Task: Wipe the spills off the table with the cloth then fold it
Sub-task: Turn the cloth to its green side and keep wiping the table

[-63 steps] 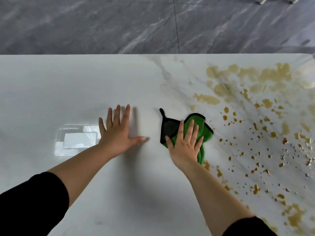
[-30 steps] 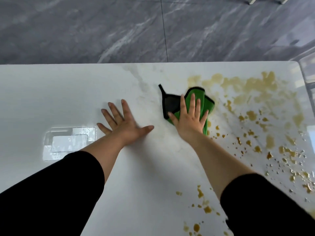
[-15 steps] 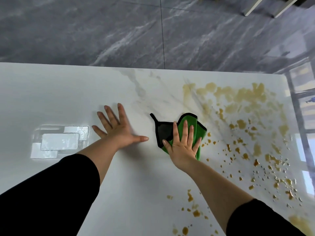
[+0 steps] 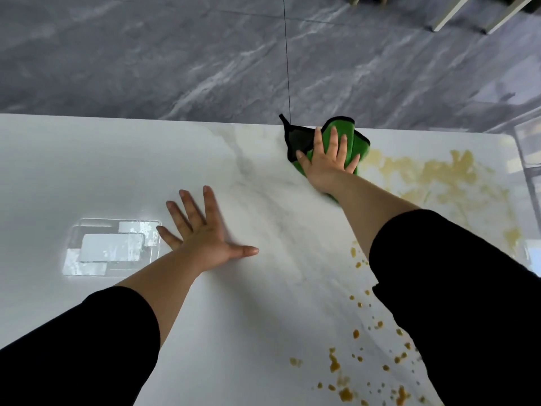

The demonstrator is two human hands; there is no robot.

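Note:
A green cloth (image 4: 358,142) with black trim lies bunched at the far edge of the white marble table (image 4: 117,159), its black corner sticking out past the edge. My right hand (image 4: 328,158) presses flat on the cloth with straight, spread fingers. My left hand (image 4: 202,230) rests flat on the bare tabletop, fingers spread, well left of the cloth. Brown spills (image 4: 433,174) smear the table to the right of the cloth. More brown drops (image 4: 345,373) dot the near right part, partly hidden by my right sleeve.
A bright window reflection (image 4: 111,247) shines on the tabletop left of my left hand. Grey marble floor (image 4: 175,54) lies beyond the table's far edge. White furniture legs (image 4: 456,13) stand at the top right.
My right hand has pushed the cloth away from me up to the table's far edge. The left hand stays flat in the same spot. The view has tilted down and nearer.

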